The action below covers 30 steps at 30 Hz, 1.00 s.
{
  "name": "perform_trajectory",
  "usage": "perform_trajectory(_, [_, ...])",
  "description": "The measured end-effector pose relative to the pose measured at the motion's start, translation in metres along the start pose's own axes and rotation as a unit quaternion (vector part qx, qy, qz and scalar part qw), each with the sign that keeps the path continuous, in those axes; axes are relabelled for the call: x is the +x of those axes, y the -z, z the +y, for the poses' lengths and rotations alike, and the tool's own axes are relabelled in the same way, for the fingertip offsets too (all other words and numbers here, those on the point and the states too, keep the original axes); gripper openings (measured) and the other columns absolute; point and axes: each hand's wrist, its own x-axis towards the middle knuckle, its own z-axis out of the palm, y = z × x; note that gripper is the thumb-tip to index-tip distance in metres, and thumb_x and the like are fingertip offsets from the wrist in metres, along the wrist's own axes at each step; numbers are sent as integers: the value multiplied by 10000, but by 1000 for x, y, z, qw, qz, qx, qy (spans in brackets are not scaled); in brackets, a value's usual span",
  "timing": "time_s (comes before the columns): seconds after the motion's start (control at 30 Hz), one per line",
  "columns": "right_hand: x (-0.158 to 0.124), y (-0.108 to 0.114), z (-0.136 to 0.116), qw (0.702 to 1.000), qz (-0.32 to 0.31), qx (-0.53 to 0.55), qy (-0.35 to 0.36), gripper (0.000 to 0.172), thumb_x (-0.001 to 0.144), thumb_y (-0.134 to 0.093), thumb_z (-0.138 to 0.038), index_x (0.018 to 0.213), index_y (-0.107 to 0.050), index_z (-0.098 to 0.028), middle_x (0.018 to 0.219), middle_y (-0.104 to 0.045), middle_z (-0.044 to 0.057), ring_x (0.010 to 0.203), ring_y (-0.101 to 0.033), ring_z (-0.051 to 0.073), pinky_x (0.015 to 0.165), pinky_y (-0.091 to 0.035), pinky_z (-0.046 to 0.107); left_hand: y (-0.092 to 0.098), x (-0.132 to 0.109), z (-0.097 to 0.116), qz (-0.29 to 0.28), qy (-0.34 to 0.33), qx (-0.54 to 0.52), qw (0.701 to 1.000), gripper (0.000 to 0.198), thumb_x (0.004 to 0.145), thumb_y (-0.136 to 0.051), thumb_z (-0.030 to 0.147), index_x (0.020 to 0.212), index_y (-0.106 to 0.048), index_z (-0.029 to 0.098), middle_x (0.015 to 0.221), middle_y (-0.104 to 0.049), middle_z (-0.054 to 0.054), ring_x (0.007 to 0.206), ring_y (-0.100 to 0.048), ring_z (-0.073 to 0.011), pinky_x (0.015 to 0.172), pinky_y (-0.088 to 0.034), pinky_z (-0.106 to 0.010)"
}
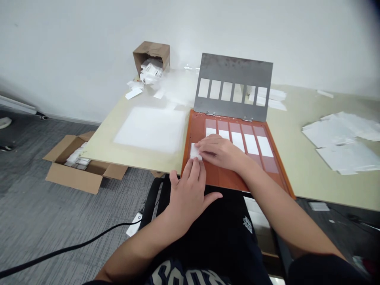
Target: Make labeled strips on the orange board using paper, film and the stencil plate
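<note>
Carton (pixel 160 48) and grey plate (pixel 234 71) stand beyond left hand (pixel 189 194), spread, touching a card (pixel 194 151), and right hand (pixel 219 151), grip unclear.

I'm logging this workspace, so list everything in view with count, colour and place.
Board: one, orange-brown, at the table's near edge
Cards: six visible, white, five in a row on the board, one under the fingertips
Metal plate: one, grey, six windows, raised at the board's far edge
Table: one, pale yellow, under the board
Small box: one, brown, table's far left
Open box: one, brown, on the floor
Loose white pieces: uncountable, white, table and boxes
Cable: one, black, lower left
Wall: one, whitish, behind
Floor: one, grey, below
Left hand: one, bare, at the card
Right hand: one, bare, same card
</note>
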Motion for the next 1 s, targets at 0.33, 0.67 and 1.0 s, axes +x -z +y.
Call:
perform_trajectory(0.33, [-2,0,-3,998,-49,-27,-19,311,984,-360,-193,950,-669,-213,950,-742,67,921,-676,203,899,-509,405,1,0,0,-2,2,-8,1000,776,899,-396,700,1443,-479,153,1506,-476,-140,1337,-453,-360,980,-347,-509])
perform_trajectory(0.67, [-5,-1,-1,999,-28,-23,0,314,974,-382,-159,1073,-678,-193,1099,-740,85,1084,-669,211,940,-544,408,2,1,-1,-9,-1,-4,1000,771,911,-372,698,1423,-493,134,1510,-474,-127,1343,-447,-334,973,-351,-495])
perform_trajectory(1.0, [-6,2,-6,1000,-29,2,7,284,979,-392,-161,1059,-663,-188,1143,-730,96,1046,-688,208,932,-538,411,-1,-2,0,5,-3,5,1000,780,916,-371,691,1446,-465,128,1510,-474,-125,1349,-438,-332,967,-337,-483])
